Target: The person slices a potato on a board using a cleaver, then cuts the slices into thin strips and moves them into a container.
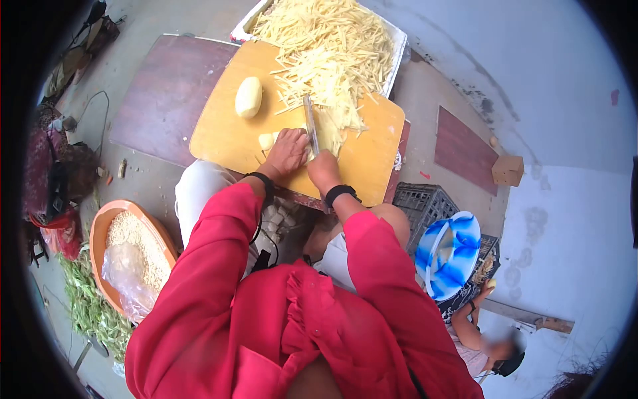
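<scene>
Knife (310,123) (seen edge-on), pale potato strips (335,110) alongside, whole peeled potato (248,98) apart

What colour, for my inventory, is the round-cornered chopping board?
The board is orange-yellow; head view.

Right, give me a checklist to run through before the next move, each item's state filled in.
1. Right hand gripping the knife: ok, closed at its near end.
2. Left hand clear of the blade: cannot tell; it is close beside it, and any gap is unclear.
3. Whole peeled potato out of the knife's way: ok, lying apart on the board.
4. Space beside the blade free of cut strips: not ok, they pile up on its right.
5. Strips contained in the white tray: not ok, they spill onto the board.
</scene>
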The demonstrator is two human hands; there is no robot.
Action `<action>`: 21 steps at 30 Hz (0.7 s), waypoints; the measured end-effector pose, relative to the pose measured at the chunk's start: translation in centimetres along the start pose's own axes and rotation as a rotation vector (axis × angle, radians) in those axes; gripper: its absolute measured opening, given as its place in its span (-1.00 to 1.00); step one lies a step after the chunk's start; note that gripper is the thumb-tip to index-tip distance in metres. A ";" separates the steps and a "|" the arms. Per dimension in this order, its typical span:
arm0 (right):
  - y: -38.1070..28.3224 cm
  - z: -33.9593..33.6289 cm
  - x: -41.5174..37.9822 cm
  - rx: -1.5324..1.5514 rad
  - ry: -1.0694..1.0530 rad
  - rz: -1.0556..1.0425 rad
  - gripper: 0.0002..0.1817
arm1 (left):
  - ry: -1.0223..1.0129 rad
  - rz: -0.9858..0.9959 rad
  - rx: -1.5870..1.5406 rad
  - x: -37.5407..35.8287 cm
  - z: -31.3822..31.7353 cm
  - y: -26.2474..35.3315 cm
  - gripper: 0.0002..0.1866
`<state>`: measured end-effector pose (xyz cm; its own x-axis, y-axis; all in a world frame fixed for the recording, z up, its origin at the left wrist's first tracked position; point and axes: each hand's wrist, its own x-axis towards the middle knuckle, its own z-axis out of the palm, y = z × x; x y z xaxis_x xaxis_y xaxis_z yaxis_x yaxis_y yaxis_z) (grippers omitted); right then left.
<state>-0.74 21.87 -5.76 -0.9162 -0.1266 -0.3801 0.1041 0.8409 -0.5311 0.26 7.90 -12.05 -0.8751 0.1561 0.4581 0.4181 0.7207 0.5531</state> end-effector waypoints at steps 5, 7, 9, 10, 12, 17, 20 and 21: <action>1.1 0.3 1.7 0.176 0.090 0.163 -0.75 | 0.001 -0.010 0.011 0.2 0.0 -0.2 -0.66; 1.2 -1.4 0.7 0.155 0.088 0.186 -0.75 | -0.002 -0.011 0.004 0.2 -0.1 0.1 -0.67; 1.3 -2.7 -0.8 0.129 0.087 0.130 -0.75 | -0.013 -0.011 0.009 0.1 -0.3 0.5 -0.67; 1.1 -3.3 -1.8 0.118 0.078 0.112 -0.75 | -0.014 -0.009 0.016 0.1 -0.4 0.5 -0.68; 0.8 -4.2 -3.4 0.080 0.041 0.081 -0.75 | -0.002 -0.001 0.006 0.2 -0.5 0.5 -0.68; 0.5 -4.4 -5.9 -0.045 0.014 -0.049 -0.75 | 0.000 -0.003 0.017 0.0 -0.5 0.6 -0.68; 0.8 -4.2 -5.9 -0.044 0.004 -0.066 -0.76 | -0.011 -0.019 0.008 0.1 -0.4 0.6 -0.66; 0.5 -4.3 -5.8 -0.036 -0.021 -0.037 -0.77 | -0.012 -0.023 0.003 0.1 -0.5 0.6 -0.66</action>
<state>2.97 25.27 -0.61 -0.9109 -0.1685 -0.3765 0.0560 0.8539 -0.5174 0.57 8.05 -11.32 -0.8874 0.1472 0.4369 0.3969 0.7264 0.5612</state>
